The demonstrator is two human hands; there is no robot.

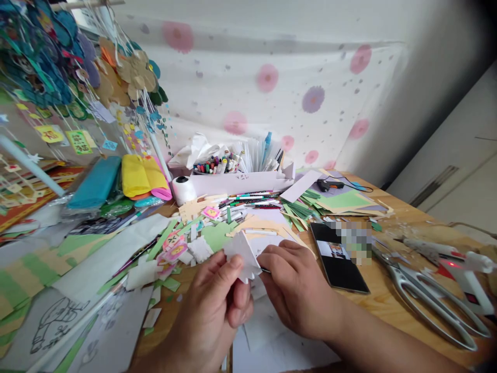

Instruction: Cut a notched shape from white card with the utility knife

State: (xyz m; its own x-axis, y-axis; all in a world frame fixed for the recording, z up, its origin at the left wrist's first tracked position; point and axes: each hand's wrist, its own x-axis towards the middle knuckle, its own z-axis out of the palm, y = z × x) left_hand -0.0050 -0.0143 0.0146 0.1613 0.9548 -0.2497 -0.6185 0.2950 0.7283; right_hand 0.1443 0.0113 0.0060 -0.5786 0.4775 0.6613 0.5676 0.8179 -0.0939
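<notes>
In the head view, my left hand pinches a small folded piece of white paper between thumb and fingers. The paper's lower edge looks notched or scalloped. My right hand is closed at the paper's right edge. A thin dark tip shows between its fingers and the paper, but most of that thing is hidden in the hand. Below both hands lie pale sheets of paper on the wooden table.
Paper scraps and pens crowd the table before a white box. To the right lie a phone, large scissors and a white glue gun. A black glue gun lies farther back. Paper ornaments hang at left.
</notes>
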